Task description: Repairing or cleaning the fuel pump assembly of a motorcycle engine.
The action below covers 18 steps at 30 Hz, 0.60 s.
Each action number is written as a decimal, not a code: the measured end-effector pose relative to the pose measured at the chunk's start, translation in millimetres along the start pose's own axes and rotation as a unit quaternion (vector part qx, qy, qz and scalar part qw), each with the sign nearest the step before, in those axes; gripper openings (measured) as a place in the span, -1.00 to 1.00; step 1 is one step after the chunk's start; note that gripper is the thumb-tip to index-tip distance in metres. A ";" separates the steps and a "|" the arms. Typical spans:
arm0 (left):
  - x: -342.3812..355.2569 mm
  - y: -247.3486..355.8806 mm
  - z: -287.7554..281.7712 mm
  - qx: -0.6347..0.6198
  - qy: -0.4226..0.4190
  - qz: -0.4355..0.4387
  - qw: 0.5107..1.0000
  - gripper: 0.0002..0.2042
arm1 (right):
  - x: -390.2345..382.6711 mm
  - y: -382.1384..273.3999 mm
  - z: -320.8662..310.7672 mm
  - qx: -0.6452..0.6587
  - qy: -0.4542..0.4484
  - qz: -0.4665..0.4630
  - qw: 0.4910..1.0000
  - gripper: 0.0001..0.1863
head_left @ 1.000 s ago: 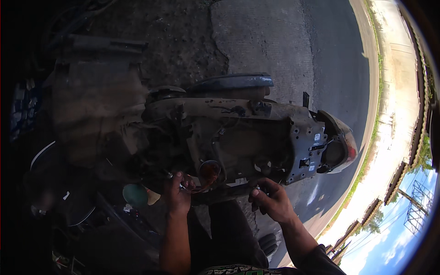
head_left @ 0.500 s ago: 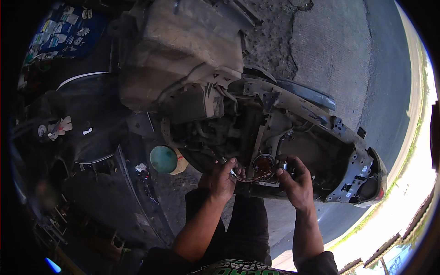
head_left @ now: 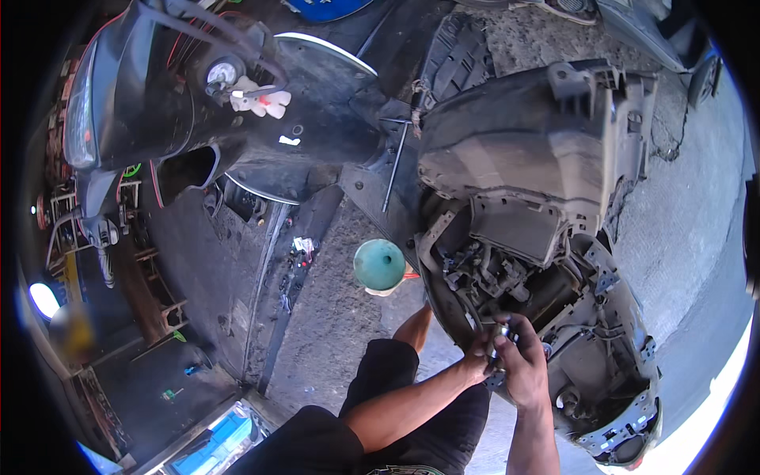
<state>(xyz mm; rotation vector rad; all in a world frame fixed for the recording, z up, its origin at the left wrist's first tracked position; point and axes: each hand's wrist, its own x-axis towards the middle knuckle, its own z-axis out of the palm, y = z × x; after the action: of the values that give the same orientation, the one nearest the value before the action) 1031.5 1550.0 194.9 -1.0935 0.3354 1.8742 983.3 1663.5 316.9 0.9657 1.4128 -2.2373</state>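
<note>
My left hand (head_left: pixel 477 358) and my right hand (head_left: pixel 522 356) meet over the stripped scooter's frame (head_left: pixel 633 317). Both have fingers closed around a small silver metal fitting (head_left: pixel 499 337), largely covered by them. My right thumb and index finger pinch it, and my left fingers grip it from the left side. Just above my hands lie dusty engine parts and hoses (head_left: pixel 499 273), with the large dark plastic housing (head_left: pixel 514 150) above them.
A pale green round container (head_left: pixel 378 261) stands on stained concrete left of the frame. A scooter body (head_left: pixel 174 95) with a small plush toy (head_left: pixel 261 99) fills the upper left. A metal rod (head_left: pixel 396 166) lies beside the housing. Shelving (head_left: pixel 142 293) and a blue case (head_left: pixel 222 439) are at left.
The view has swung left, bringing the scooter body and workshop into sight. My hands, earlier apart on separate small parts, have come together around the silver fitting.
</note>
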 end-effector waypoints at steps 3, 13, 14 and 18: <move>-6.2 -12.5 17.4 -0.067 -0.103 0.046 0.991 -0.83 | 46.0 -9.3 37.4 0.038 -0.046 0.109 0.992 -0.62; 53.8 -32.9 -162.5 -0.073 -0.095 -0.039 0.992 -0.81 | 363.3 146.4 193.3 -0.365 0.176 0.001 0.914 -0.62; 58.9 -32.6 -159.8 -0.069 -0.107 -0.054 0.990 -0.81 | 397.3 153.9 174.4 -0.449 0.196 -0.005 0.872 -0.64; 59.8 -10.0 -187.9 -0.073 -0.101 -0.035 0.992 -0.78 | 447.1 170.4 188.9 -0.474 0.226 -0.021 0.851 -0.64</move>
<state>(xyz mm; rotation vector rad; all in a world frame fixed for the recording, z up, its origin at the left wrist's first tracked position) 1131.5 1474.9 42.1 -0.9858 0.0439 1.9505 692.2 1454.7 -52.3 1.0734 2.3765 -1.0204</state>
